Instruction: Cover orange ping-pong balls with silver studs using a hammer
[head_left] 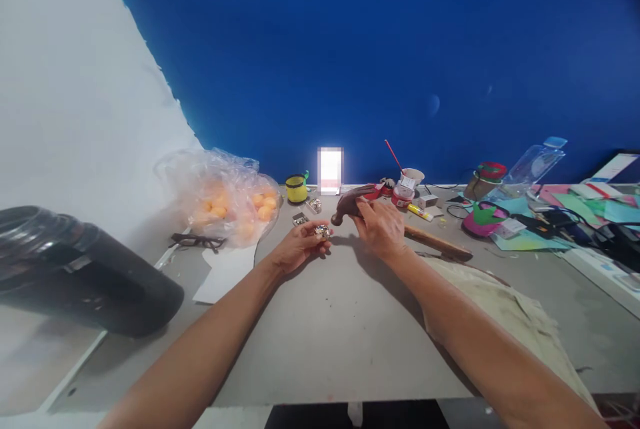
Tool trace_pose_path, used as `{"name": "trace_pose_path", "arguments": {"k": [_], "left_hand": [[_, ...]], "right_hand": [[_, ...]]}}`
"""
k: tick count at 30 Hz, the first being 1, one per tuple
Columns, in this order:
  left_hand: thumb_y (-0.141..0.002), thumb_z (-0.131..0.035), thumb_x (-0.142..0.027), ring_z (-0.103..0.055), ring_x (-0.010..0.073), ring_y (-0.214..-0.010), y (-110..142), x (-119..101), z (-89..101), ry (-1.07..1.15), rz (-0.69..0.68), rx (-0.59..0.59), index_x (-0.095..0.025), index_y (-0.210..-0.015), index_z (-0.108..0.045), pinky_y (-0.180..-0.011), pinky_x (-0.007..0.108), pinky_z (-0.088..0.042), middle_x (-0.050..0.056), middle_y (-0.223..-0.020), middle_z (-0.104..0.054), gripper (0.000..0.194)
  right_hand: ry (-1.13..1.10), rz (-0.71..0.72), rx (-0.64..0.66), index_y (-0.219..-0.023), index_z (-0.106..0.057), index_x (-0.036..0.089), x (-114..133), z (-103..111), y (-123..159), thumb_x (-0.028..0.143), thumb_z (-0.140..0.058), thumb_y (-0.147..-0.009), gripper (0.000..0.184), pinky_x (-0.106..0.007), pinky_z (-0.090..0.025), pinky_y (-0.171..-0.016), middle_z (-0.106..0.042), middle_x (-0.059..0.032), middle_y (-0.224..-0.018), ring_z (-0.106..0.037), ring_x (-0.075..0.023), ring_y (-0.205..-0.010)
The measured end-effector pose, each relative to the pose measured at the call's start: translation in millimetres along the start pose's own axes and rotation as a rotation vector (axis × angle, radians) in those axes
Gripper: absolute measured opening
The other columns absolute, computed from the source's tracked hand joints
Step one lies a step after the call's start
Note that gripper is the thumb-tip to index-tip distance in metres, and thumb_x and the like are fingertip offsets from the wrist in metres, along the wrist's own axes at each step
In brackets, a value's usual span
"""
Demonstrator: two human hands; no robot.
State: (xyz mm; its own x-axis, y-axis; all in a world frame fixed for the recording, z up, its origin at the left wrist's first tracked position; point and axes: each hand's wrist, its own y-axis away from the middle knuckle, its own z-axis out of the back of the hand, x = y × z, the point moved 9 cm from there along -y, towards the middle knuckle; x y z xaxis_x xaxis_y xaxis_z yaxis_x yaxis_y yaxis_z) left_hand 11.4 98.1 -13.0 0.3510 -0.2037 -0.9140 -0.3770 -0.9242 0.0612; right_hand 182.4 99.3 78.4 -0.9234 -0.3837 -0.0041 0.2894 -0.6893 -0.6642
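Observation:
Above the middle of the grey table (300, 342), my left hand (291, 249) is closed around a small, shiny silver object (323, 231), whose exact kind I cannot make out. My right hand (383, 225) grips a claw hammer (435, 242) close to its dark metal head, and the wooden handle sticks out to the right beneath the wrist. The hammer head is just right of the silver object, with a small gap between them. Behind my left hand lie more shiny metallic pieces (315, 205).
On the left are a black flask (95, 275), eyeglasses (197, 241) and a plastic bag (220, 169) with orange balls or fruit. A yellow container (297, 190) and a white cup (413, 177) stand by the blue wall. To the right are cloth (510, 315), coloured papers and a plastic bottle (530, 169).

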Motion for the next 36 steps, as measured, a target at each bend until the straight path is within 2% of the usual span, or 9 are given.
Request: {"name": "trace_pose_path", "arguments": {"k": [5,10,17,22,24,26,30,32,36], "left_hand": [[-0.072,-0.092,-0.021,-0.064,0.0136,-0.076,1.5,-1.3,-1.2,0.017,0.003,-0.009,-0.017,-0.127,-0.070,-0.069,0.027,-0.045,0.007,-0.096,-0.069,0.059],[-0.077,-0.090,-0.026,-0.060,0.0110,-0.070,2.8,-0.4,-1.1,0.007,0.036,-0.055,-0.018,-0.126,-0.069,-0.067,0.028,-0.047,0.013,-0.115,-0.071,0.054],[-0.076,-0.089,-0.026,-0.063,0.0157,-0.078,2.0,0.9,0.2,0.047,0.041,-0.050,-0.016,-0.122,-0.071,-0.066,0.028,-0.046,0.010,-0.100,-0.068,0.049],[-0.074,-0.091,-0.027,-0.065,0.0163,-0.082,0.7,-0.5,3.3,0.010,-0.008,-0.081,-0.018,-0.123,-0.071,-0.071,0.030,-0.047,0.008,-0.103,-0.068,0.054],[-0.070,-0.093,-0.026,-0.064,0.0150,-0.082,0.5,-1.0,5.0,-0.037,-0.036,-0.111,-0.018,-0.120,-0.073,-0.072,0.029,-0.047,0.008,-0.105,-0.069,0.055],[-0.067,-0.094,-0.025,-0.062,0.0144,-0.079,1.4,-2.4,4.4,-0.115,-0.069,-0.135,-0.017,-0.117,-0.074,-0.071,0.028,-0.047,0.007,-0.102,-0.071,0.054],[-0.072,-0.091,-0.030,-0.064,0.0177,-0.076,6.8,-10.6,-5.5,-0.309,-0.149,-0.160,-0.017,-0.117,-0.072,-0.069,0.030,-0.049,0.006,-0.091,-0.072,0.050],[-0.073,-0.089,-0.031,-0.067,0.0214,-0.084,9.8,-16.8,-13.7,-0.408,-0.204,-0.150,-0.018,-0.116,-0.073,-0.073,0.032,-0.052,0.009,-0.101,-0.073,0.047],[-0.072,-0.086,-0.022,-0.066,0.0226,-0.097,14.1,-27.0,-17.1,-0.518,-0.324,-0.208,-0.022,-0.120,-0.074,-0.082,0.033,-0.055,0.010,-0.123,-0.067,0.049]], "right_hand": [[0.003,-0.177,0.264,-0.125,-0.065,0.017,-31.3,-19.5,-3.8,0.029,-0.065,-0.094,0.033,-0.036,-0.036,-0.073,-0.076,-0.0121,-0.098,-0.068,-0.0284,-0.087],[-0.100,-0.315,0.447,-0.123,-0.062,0.022,-52.0,-44.8,2.7,0.031,-0.066,-0.093,0.031,-0.033,-0.038,-0.069,-0.077,-0.0092,-0.100,-0.070,-0.0272,-0.088],[-0.093,-0.323,0.443,-0.116,-0.069,0.022,-60.4,-57.0,6.2,0.031,-0.068,-0.092,0.026,-0.036,-0.045,-0.081,-0.073,-0.0119,-0.115,-0.065,-0.0285,-0.107],[-0.089,-0.282,0.320,-0.106,-0.073,0.018,-52.3,-41.9,0.1,0.027,-0.068,-0.091,0.018,-0.042,-0.046,-0.092,-0.070,-0.0158,-0.117,-0.060,-0.0312,-0.114],[-0.232,-0.279,0.220,-0.100,-0.074,0.018,-41.9,-30.5,-3.6,0.025,-0.066,-0.093,0.014,-0.041,-0.046,-0.093,-0.072,-0.0136,-0.110,-0.062,-0.0289,-0.110],[-0.506,-0.303,0.258,-0.091,-0.074,0.019,-27.2,-33.1,-2.1,0.030,-0.064,-0.095,0.015,-0.036,-0.049,-0.085,-0.075,-0.0083,-0.097,-0.066,-0.0235,-0.096],[-1.120,-0.317,0.677,-0.109,-0.076,0.019,22.4,-60.6,18.6,0.043,-0.072,-0.088,0.032,-0.028,-0.049,-0.063,-0.075,-0.0028,-0.081,-0.066,-0.0162,-0.069],[-1.238,-0.296,0.742,-0.122,-0.074,0.019,34.3,-63.4,24.5,0.041,-0.077,-0.083,0.045,-0.026,-0.047,-0.058,-0.073,-0.0012,-0.077,-0.063,-0.0146,-0.064],[-1.305,-0.327,0.658,-0.119,-0.076,0.018,29.2,-66.6,24.2,0.033,-0.075,-0.080,0.042,-0.026,-0.048,-0.058,-0.071,-0.0008,-0.079,-0.059,-0.0128,-0.063]]}}
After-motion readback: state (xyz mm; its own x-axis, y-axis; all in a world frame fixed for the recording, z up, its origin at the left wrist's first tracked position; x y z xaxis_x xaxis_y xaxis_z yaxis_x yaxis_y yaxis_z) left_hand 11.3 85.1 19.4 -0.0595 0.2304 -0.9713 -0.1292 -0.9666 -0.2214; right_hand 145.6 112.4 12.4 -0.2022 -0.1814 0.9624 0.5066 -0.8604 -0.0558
